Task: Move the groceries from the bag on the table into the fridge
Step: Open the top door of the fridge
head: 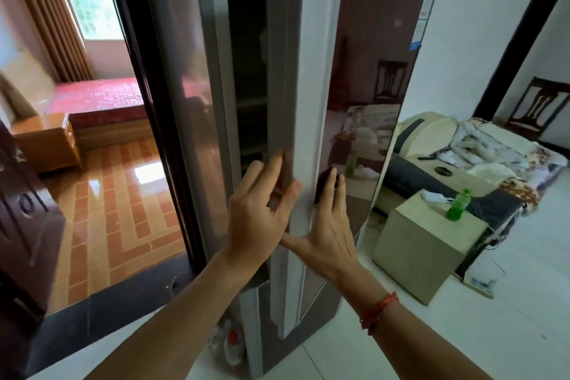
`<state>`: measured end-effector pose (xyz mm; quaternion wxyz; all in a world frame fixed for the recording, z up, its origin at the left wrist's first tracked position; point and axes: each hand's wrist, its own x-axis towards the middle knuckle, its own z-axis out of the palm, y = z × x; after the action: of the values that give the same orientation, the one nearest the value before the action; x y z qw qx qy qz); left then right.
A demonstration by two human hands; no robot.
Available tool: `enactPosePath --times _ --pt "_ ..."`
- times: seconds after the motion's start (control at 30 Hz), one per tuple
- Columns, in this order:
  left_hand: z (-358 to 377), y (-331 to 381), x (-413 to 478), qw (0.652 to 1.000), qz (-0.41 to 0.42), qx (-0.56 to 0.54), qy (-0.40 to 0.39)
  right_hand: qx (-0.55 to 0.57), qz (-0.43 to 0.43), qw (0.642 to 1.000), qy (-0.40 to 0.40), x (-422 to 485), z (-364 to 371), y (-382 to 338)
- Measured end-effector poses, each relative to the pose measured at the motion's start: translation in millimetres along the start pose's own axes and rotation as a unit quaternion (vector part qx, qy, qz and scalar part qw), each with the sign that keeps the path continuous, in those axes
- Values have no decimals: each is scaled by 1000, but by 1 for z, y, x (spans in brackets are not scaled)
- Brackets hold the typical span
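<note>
Head view: left hand, fingers spread, holding nothing, tips at the fridge door edge. Right hand, fingers extended flat on the door's mirrored front. Door ajar; dark fridge interior behind. Green bottle on box, right of door.

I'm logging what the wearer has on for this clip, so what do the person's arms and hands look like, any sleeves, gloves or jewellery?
Both forearms are bare, with no sleeves in view. The left hand has no glove, ring or watch showing. The right hand is also ungloved, and a thin red string bracelet circles its wrist.
</note>
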<state>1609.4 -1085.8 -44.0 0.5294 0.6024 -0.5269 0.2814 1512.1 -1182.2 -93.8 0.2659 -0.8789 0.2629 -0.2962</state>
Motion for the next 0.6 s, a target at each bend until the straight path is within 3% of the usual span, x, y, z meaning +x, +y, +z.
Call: enactPosePath --times 0.17,0.4,0.6 --pt "8 11 -6 995 68 -42 -52 19 2 999 25 -24 -27 9" --pt "30 12 -23 986 62 -132 -84 45 14 999 23 -62 -75 33" --pt "63 7 -28 977 61 -127 -160 73 24 996 41 -94 -121 63"
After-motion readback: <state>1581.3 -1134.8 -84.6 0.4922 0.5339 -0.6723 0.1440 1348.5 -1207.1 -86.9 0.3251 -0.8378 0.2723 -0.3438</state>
